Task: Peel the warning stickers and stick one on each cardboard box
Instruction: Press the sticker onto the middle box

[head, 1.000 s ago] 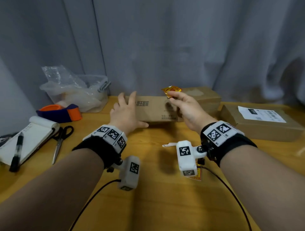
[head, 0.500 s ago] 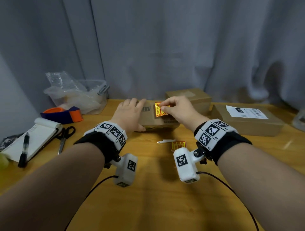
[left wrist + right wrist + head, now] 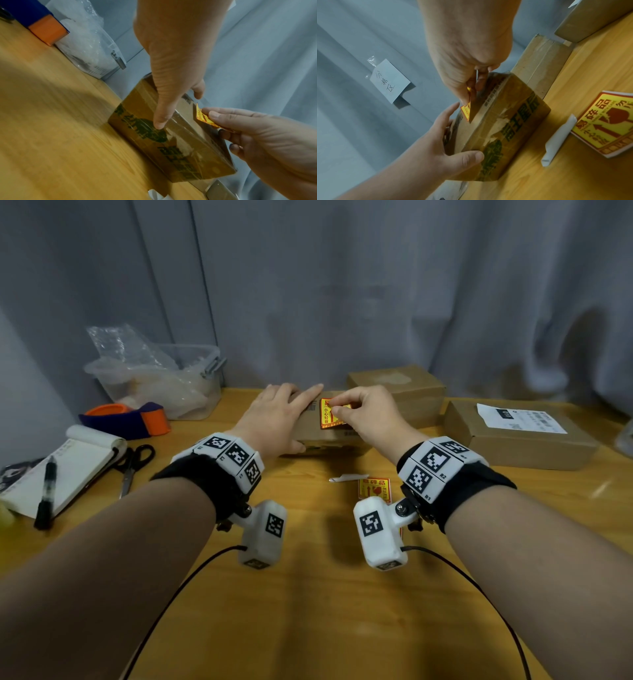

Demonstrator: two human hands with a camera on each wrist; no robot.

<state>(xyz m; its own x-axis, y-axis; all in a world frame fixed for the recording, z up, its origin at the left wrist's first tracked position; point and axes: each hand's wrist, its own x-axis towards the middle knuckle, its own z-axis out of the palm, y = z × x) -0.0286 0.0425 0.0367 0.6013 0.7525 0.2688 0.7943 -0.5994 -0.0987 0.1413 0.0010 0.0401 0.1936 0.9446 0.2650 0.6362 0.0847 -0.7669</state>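
Note:
A taped cardboard box (image 3: 329,441) lies mid-table. My left hand (image 3: 294,412) rests on it with fingers flat across the top and the thumb (image 3: 471,157) pressed on its printed front. My right hand (image 3: 337,405) pinches a red and yellow warning sticker (image 3: 328,419) over the box top. One end of the sticker (image 3: 466,111) touches the box and the other end stays lifted in the pinch. A small stack of stickers (image 3: 375,489) and a white backing strip (image 3: 347,477) lie in front of the box. Two more boxes stand behind (image 3: 397,385) and at the right (image 3: 520,436).
At the back left stands a clear plastic bin (image 3: 161,381) with an orange and blue tape dispenser (image 3: 126,419) in front of it. A notebook (image 3: 78,460) with a pen on it and scissors (image 3: 132,467) lie at the left. A grey curtain hangs behind the table.
The box went from tilted up towards me to lying flat under my left hand. My right hand brought the sticker down from above the box onto its top.

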